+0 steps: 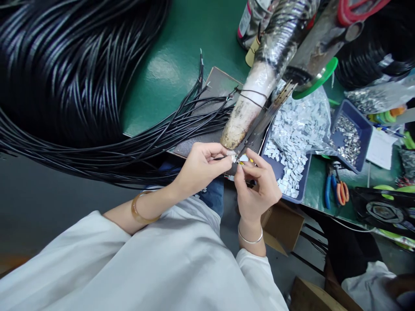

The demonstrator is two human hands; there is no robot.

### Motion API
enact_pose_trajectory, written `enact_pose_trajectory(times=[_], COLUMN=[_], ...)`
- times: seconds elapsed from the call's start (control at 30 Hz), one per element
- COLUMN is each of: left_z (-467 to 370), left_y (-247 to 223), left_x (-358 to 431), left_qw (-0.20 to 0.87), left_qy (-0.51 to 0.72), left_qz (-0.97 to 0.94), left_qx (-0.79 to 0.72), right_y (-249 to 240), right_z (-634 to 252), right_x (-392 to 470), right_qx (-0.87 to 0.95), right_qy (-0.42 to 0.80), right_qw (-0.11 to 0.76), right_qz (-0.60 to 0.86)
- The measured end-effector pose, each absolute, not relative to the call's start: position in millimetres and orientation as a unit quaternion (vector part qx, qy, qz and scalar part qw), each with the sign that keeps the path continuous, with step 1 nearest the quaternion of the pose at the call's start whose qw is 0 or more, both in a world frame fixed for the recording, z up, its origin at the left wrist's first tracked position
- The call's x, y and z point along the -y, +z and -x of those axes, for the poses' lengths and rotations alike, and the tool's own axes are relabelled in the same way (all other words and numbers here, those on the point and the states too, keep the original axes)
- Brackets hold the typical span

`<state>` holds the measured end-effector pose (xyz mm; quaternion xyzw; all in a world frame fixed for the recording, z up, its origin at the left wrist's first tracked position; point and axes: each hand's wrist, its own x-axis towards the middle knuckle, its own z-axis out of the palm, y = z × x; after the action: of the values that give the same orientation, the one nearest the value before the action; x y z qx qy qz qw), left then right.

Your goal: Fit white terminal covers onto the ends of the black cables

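My left hand (202,167) is closed, thumb and forefinger pinching the end of a black cable beside a small white piece. Just to its right, my right hand (257,183) is closed in a pinch on a small part with yellow and pale bits showing; its exact shape is too small to tell. Both sets of fingertips nearly meet below the tip of a dark metal tool (259,127). A white, stained duct nozzle (246,101) ends right above my left fingers. Many black cables (162,136) lie across a grey board (220,82), their stripped ends toward the nozzle.
A large black cable coil (65,77) covers the left of the green table (181,26). At right stand a blue tray of pale flat pieces (303,183), a tray of metal parts (365,149), pliers (337,190) and a black fan (382,211). A person's sleeve (366,276) shows lower right.
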<state>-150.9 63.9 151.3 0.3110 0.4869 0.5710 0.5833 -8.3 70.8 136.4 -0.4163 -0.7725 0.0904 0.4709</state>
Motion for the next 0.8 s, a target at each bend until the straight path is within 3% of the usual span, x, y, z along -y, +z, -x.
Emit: enact_pose_trajectory(times=[0.57, 0.8], left_z=[154.0, 155.0], left_y=[147.5, 149.0], left_x=[-63.9, -61.5], left_qw=[0.591, 0.588], left_qy=[0.552, 0.521], left_qz=[-0.332, -0.341], left_qx=[-0.485, -0.516], right_y=[137.4, 144.9], right_z=[9.0, -5.8], right_x=[-68.7, -72.8], right_qx=[0.771, 0.624], right_qy=[0.098, 0.127], right_qw=[0.479, 0.682], right_qz=[0.408, 0.360])
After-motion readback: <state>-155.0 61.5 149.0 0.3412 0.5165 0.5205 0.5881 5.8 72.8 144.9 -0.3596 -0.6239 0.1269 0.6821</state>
